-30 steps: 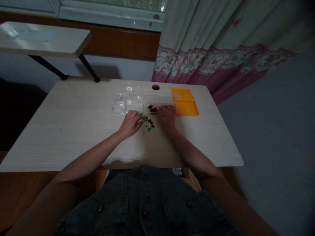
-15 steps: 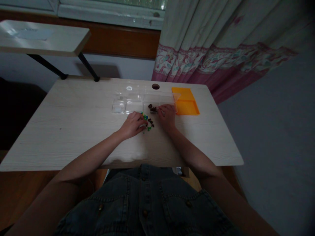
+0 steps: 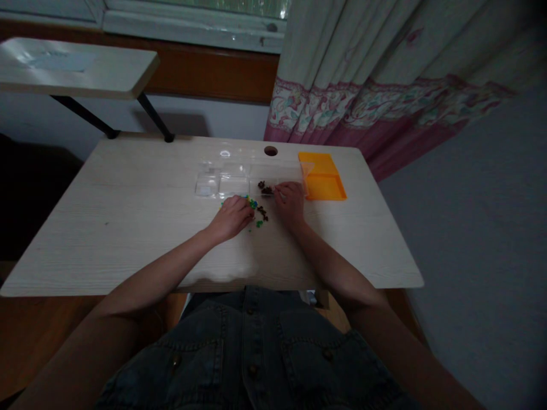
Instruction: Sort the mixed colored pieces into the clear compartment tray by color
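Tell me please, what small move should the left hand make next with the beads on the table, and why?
Probably the left hand should pinch one coloured bead from the loose pile at its fingertips. Dark beads already lie in the clear compartment tray, where the right hand rests, while loose ones remain on the table.

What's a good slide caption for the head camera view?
Both hands, left hand and right hand, pick through small beads beside a clear compartment box on a pale desk.

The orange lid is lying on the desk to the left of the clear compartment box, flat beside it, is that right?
Not quite. The orange lid lies flat on the desk to the right of the clear compartment box, not the left, as the head view shows.
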The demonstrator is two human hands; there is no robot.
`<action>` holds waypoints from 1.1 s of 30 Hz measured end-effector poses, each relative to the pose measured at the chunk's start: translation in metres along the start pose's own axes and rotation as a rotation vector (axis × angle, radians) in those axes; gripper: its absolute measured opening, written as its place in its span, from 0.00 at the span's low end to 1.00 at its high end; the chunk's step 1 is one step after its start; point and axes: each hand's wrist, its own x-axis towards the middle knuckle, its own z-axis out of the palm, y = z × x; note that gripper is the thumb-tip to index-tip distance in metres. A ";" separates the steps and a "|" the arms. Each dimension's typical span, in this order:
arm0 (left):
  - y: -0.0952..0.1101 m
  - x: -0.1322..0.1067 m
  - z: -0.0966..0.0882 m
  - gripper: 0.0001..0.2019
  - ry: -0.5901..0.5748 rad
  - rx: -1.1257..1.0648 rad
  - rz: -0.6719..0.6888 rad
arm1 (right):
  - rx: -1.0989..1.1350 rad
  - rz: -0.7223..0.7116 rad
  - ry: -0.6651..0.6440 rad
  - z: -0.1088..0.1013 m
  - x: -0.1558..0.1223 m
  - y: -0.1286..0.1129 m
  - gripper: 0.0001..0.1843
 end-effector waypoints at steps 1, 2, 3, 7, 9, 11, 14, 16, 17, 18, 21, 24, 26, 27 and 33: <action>0.000 0.000 0.000 0.11 0.002 0.001 -0.005 | -0.002 -0.002 0.000 0.000 0.000 0.000 0.13; 0.001 0.000 0.000 0.11 0.003 -0.002 -0.010 | -0.005 -0.003 0.000 0.000 0.000 -0.001 0.13; 0.001 0.000 0.000 0.11 0.006 -0.008 -0.017 | -0.008 -0.005 0.002 0.000 0.000 -0.001 0.13; -0.001 0.001 0.000 0.11 0.062 -0.072 -0.055 | -0.019 -0.033 0.008 -0.001 0.000 -0.003 0.13; -0.003 0.001 -0.002 0.10 0.115 -0.140 -0.082 | -0.014 -0.054 -0.005 -0.001 -0.001 -0.005 0.13; -0.005 0.002 -0.003 0.10 0.171 -0.225 -0.132 | -0.004 -0.091 -0.034 -0.002 -0.003 -0.008 0.12; -0.006 0.002 -0.005 0.10 0.228 -0.336 -0.239 | 0.004 -0.182 -0.103 -0.004 -0.007 -0.016 0.11; -0.006 0.001 -0.006 0.10 0.246 -0.395 -0.301 | 0.006 -0.249 -0.166 -0.005 -0.010 -0.022 0.10; -0.006 0.000 -0.005 0.10 0.250 -0.431 -0.328 | 0.007 -0.278 -0.196 -0.005 -0.011 -0.025 0.10; -0.005 0.000 -0.005 0.09 0.250 -0.473 -0.352 | 0.008 -0.303 -0.220 -0.005 -0.012 -0.027 0.11; -0.002 -0.001 -0.004 0.10 0.236 -0.604 -0.402 | 0.017 -0.361 -0.235 -0.003 -0.015 -0.032 0.11; 0.001 -0.002 -0.005 0.12 0.220 -0.646 -0.419 | 0.030 -0.415 -0.177 -0.001 -0.016 -0.033 0.10; 0.002 -0.002 -0.006 0.12 0.213 -0.654 -0.419 | 0.038 -0.441 -0.144 -0.001 -0.016 -0.033 0.10; 0.002 -0.001 -0.006 0.12 0.213 -0.659 -0.414 | 0.042 -0.446 -0.141 0.000 -0.016 -0.032 0.09; 0.001 -0.003 -0.004 0.12 0.200 -0.653 -0.369 | 0.045 -0.418 -0.185 -0.001 -0.016 -0.032 0.08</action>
